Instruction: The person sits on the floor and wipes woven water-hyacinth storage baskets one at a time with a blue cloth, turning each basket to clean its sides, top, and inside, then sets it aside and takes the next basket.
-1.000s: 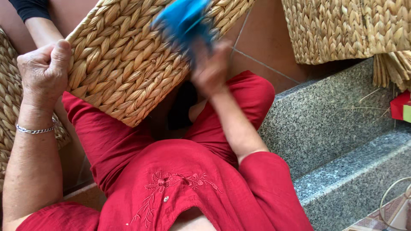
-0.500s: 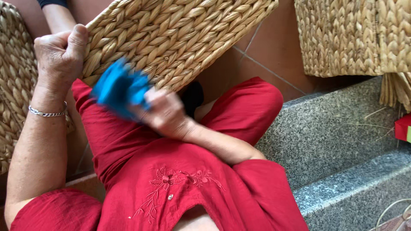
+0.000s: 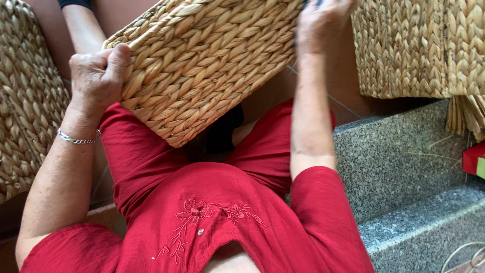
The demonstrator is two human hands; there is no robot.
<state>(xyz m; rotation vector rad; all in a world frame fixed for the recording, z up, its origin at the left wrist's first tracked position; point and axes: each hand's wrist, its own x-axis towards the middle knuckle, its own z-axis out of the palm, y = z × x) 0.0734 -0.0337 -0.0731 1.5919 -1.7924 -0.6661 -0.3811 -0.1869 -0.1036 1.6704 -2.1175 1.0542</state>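
Note:
A woven straw basket [image 3: 212,65] rests tilted on my lap, above my red trousers. My left hand [image 3: 96,76] grips its left corner, thumb over the rim; a silver bracelet [image 3: 78,137] is on that wrist. My right hand [image 3: 323,23] is raised to the basket's upper right edge at the top of the frame. Its fingers are closed, and a sliver of a blue thing [image 3: 309,3] shows beside them. Most of that blue thing is cut off by the frame edge.
Another person's arm [image 3: 81,28] with a dark sleeve reaches in at top left. A second woven basket [image 3: 25,101] stands at the left, a third [image 3: 419,45] at upper right. Grey granite steps [image 3: 404,156] run along my right, with a red box [image 3: 475,159] at the edge.
My right hand, with the blue thing, swung from the basket's top down towards my lap and back up to the basket's upper right edge. My left hand kept its grip on the corner.

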